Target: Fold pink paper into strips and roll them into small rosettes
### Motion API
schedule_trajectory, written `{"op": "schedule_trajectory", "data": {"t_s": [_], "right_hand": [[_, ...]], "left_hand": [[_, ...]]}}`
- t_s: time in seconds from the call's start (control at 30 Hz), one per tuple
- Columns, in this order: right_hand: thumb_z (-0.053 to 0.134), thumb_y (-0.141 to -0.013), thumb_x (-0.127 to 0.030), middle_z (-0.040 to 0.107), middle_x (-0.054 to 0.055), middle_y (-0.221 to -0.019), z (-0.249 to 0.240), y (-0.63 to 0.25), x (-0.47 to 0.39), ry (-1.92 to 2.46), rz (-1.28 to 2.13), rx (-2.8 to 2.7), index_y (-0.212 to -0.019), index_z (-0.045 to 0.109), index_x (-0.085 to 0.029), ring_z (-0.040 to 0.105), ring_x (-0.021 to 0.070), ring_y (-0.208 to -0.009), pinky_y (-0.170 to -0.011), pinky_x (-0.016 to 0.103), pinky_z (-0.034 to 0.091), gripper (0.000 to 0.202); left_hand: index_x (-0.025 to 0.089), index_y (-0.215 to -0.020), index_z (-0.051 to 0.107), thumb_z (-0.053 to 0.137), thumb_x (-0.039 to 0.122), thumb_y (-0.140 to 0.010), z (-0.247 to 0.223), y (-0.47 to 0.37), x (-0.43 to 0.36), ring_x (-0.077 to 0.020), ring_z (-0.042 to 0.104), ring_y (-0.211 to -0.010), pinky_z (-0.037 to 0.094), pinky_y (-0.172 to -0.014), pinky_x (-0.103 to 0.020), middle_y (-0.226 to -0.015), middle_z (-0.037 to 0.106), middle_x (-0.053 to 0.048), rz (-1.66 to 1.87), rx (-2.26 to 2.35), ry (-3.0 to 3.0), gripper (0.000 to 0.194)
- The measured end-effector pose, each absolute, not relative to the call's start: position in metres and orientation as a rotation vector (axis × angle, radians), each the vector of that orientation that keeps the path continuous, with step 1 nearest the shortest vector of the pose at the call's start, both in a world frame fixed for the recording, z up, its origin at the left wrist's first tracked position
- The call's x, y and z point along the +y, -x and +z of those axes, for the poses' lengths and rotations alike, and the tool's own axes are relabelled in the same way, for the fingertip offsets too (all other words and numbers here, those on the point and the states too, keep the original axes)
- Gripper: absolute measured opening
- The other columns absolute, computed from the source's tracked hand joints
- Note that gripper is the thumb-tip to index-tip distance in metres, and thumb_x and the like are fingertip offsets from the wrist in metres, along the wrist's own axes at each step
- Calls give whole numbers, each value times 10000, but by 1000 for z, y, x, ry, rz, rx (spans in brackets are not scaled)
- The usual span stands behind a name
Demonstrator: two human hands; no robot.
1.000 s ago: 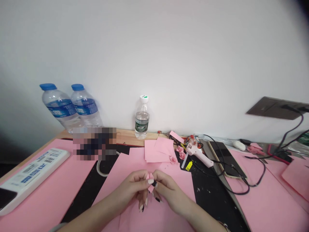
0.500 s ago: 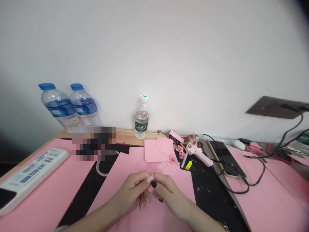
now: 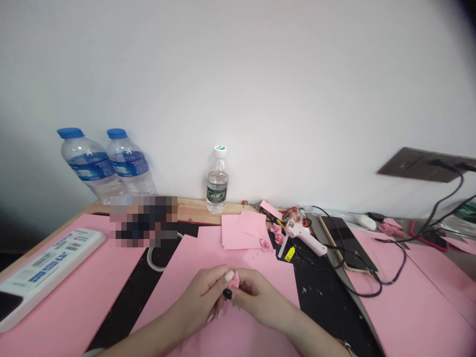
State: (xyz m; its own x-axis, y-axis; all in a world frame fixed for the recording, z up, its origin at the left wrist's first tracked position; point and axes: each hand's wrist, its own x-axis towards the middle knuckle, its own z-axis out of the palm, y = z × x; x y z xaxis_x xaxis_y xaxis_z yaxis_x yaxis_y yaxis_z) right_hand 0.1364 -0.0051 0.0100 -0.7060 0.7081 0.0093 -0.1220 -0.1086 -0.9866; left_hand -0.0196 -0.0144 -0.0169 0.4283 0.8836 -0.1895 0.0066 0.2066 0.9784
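A white power strip (image 3: 44,270) lies along the left edge of the table (image 3: 193,208), on a pink sheet (image 3: 85,297). Two big water bottles (image 3: 107,163) stand at the back left corner and a small bottle (image 3: 216,181) at the middle of the back edge, with bare black mat (image 3: 134,292) between the sheets. Near the front edge the left hand (image 3: 203,292) and right hand (image 3: 256,297) meet, fingertips touching, both pinching a small folded pink paper piece (image 3: 234,280) between them just above a large pink sheet (image 3: 208,253). Behind lie loose pink squares (image 3: 241,230) and tiny paper roses (image 3: 277,233). To the right a glue gun (image 3: 303,237), a phone (image 3: 347,243) and a looping black cable (image 3: 386,277) crowd the table toward its right edge
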Motion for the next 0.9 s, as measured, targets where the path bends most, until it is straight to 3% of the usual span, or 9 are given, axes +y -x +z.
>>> {"op": "schedule_trajectory", "data": {"t_s": [0.23, 0.4, 0.5, 0.67, 0.9], "right_hand": [[531, -878, -552, 506, -17, -637, 2, -139, -5, 796, 1789, -1585, -717, 552, -156, 448, 113, -594, -589, 248, 351, 428], [536, -872, -541, 356, -58, -601, -5, -142, -7, 1117, 1385, -1664, -640, 388, -196, 309, 98, -555, -509, 231, 256, 442], [503, -902, -505, 353, -52, -594, -3, -142, -9, 1143, 1249, -1729, -619, 386, -201, 322, 109, -558, -515, 238, 280, 430], [385, -976, -434, 486, -3, -673, 4, -142, -11, 906, 1363, -1821, -697, 487, -195, 453, 140, -642, -616, 266, 383, 381], [357, -996, -429, 432, -28, -671, 2, -145, -12, 857, 1562, -1780, -747, 434, -189, 350, 98, -566, -535, 243, 294, 355]], "left_hand": [[208, -639, 429, 437, 643, -861, -16, 18, -15, -76, 276, -351, 215, -375, -202, -398, 383, 80, 776, 976, -1211, 488], [210, -623, 408, 436, 604, -880, -14, 17, -15, -84, 299, -371, 241, -401, -209, -404, 393, 78, 850, 1048, -1208, 472], [209, -627, 409, 425, 591, -887, -12, 18, -15, -87, 313, -380, 238, -409, -212, -414, 409, 74, 843, 1075, -1224, 462], [211, -629, 403, 419, 613, -872, -8, 17, -17, -89, 325, -400, 257, -422, -214, -433, 406, 75, 798, 1052, -1240, 470], [214, -638, 384, 409, 632, -869, -9, 18, -16, -85, 318, -401, 252, -417, -211, -430, 389, 83, 785, 1017, -1239, 478]]}}
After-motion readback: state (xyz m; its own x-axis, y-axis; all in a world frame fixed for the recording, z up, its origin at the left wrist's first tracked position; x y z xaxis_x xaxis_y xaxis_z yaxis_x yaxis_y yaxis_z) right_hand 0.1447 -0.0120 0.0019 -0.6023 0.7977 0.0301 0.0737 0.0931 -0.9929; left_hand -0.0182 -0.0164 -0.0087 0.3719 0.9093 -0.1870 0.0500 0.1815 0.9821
